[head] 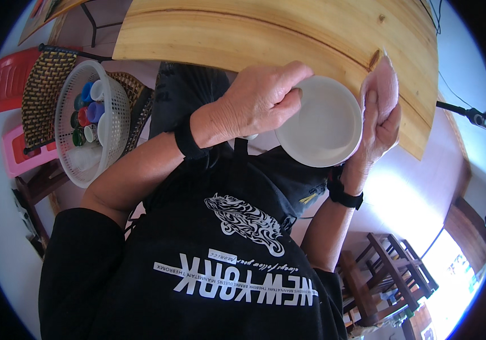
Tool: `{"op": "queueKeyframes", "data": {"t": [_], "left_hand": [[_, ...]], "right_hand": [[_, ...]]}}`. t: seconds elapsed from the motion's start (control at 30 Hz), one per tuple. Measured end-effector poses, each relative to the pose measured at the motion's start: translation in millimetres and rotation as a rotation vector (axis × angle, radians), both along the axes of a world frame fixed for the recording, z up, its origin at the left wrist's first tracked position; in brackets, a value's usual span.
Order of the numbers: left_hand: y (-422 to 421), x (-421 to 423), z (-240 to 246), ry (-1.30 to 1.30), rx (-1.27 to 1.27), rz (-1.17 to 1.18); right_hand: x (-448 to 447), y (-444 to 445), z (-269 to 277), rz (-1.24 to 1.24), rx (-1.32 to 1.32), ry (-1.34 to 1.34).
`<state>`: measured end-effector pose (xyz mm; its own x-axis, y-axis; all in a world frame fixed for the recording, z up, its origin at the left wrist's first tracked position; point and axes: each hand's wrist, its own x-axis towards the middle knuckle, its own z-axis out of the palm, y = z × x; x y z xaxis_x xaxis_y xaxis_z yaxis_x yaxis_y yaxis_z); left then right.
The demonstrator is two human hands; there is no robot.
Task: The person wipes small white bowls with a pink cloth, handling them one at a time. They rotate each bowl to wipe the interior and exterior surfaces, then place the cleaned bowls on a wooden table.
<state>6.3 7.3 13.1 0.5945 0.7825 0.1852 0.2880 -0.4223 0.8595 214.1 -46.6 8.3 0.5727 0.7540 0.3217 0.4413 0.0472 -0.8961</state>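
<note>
A round white bowl [320, 123] is held over my lap, just off the near edge of the wooden table, its inside facing up at me. My left hand [264, 95] pinches the bowl's rim at the left between thumb and fingers. On the bowl's right side, my right hand [379, 123] grips a pink cloth [383, 85], part of which sticks up above the fingers. The cloth lies close to the bowl's right rim; whether those fingers also bear on the bowl is hidden.
The wooden table [234, 29] spans the top. On the left, a white plastic basket [117, 106] with several cups rests on a woven chair [47, 93]. Red and pink plastic stools [11, 80] stand beyond. Dark wooden stools [387, 272] are stacked at lower right.
</note>
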Motion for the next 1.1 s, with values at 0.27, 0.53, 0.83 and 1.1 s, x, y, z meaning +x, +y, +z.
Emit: {"op": "queueKeyframes", "data": {"t": [0.27, 0.53, 0.83, 1.1], "left_hand": [[-2.4, 0.9, -4.1, 0.003, 0.073, 0.009], [-3.9, 2.7, -9.1, -0.021, 0.176, 0.018], [-4.9, 3.3, -12.9, -0.054, 0.282, 0.018], [-5.1, 5.2, -14.8, -0.072, 0.352, 0.031]], "right_hand": [[-2.3, -0.9, -2.7, -0.010, 0.033, -0.046], [2.8, 0.6, -2.3, 0.017, 0.023, -0.111], [7.1, 0.8, -12.0, 0.002, 0.040, -0.130], [4.2, 1.7, -12.9, -0.034, 0.091, -0.190]]}}
